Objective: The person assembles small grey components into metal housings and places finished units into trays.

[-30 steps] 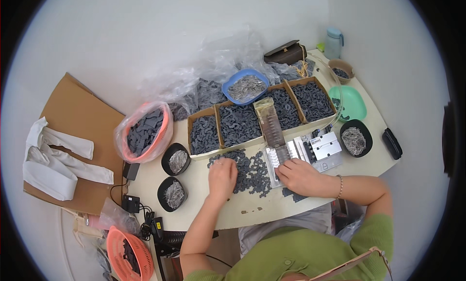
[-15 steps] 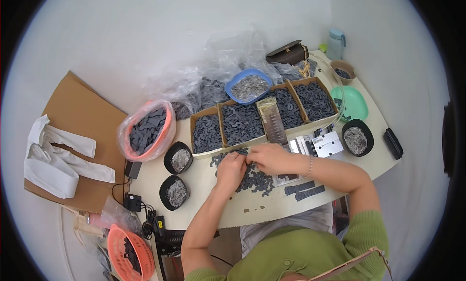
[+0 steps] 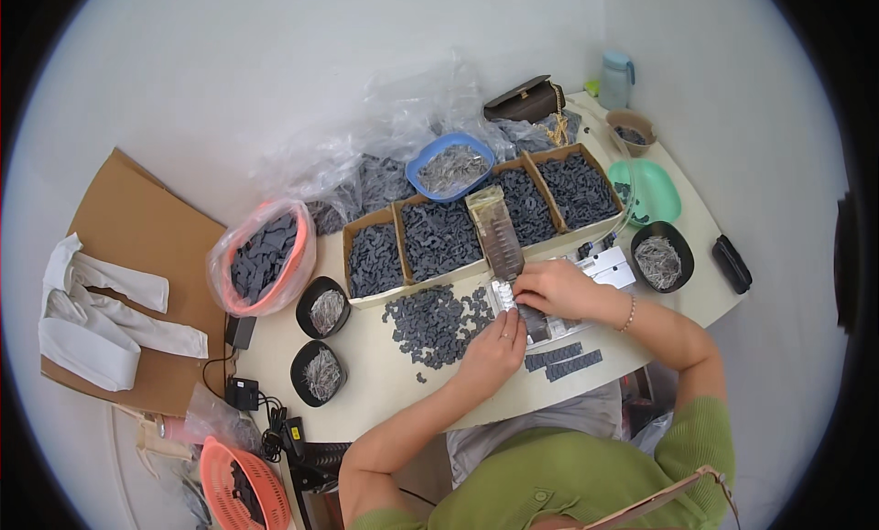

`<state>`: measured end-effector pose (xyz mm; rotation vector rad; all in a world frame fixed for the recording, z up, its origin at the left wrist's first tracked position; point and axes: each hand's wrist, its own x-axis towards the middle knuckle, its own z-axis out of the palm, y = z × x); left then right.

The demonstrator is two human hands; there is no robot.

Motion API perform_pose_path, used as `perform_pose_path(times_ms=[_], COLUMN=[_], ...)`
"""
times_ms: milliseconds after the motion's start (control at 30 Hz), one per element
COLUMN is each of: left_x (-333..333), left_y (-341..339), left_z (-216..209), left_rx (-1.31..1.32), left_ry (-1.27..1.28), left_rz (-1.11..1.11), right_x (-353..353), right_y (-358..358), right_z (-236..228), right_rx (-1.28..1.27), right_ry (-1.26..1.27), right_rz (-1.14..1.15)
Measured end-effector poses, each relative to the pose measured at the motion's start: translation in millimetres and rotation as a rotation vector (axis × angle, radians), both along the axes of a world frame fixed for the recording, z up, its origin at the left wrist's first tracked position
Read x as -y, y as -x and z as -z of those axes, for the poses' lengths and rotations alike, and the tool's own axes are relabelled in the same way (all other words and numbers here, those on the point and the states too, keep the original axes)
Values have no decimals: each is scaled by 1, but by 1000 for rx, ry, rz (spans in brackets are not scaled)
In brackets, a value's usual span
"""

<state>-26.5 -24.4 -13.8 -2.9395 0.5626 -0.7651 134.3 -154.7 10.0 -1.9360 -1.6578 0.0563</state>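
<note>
Silver metal jig (image 3: 564, 327) sits right of middle on the table (image 3: 380, 388), toward the near edge, and I've got both hands at it. Left hand (image 3: 495, 351): fingers bent and bunched, fingertips at the jig's left side; can't tell if anything is pinched. Right hand (image 3: 555, 288): comes over the jig from the right, fingers curled down, tips close to the left ones; gap and any piece between them hidden from me. Clear chute (image 3: 500, 237) slants from the divided cardboard box (image 3: 417, 288) down to the jig. Loose dark grey pieces (image 3: 432, 327) spread left of the jig, mid-table. Two grey strips (image 3: 574, 365) lie beside the jig by the near edge. Box, filled with grey pieces, runs along the far side; blue bowl (image 3: 424, 153) of metal pins rests on its back. Two black bowls (image 3: 300, 365) of pins near the table's left edge, a third black bowl (image 3: 682, 244) toward the right edge, green dish (image 3: 661, 193) just behind it.
</note>
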Motion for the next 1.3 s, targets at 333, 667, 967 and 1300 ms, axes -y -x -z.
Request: perform_pose_path(times_ms=[333, 667, 967, 1300], left_x=[-49, -72, -77, -26], left_y=[12, -5, 0, -27], left_z=[-7, -11, -15, 6], left_rx=[-53, -141, -149, -15], left_ry=[414, 304, 677, 521], left_rz=[-202, -329, -219, -110], right_x=[14, -53, -34, 4], right_y=[40, 36, 8, 0], right_z=[7, 14, -3, 6], right_rx=[459, 367, -89, 151], right_ry=[-72, -136, 44, -11], right_rz=[-20, -177, -83, 31])
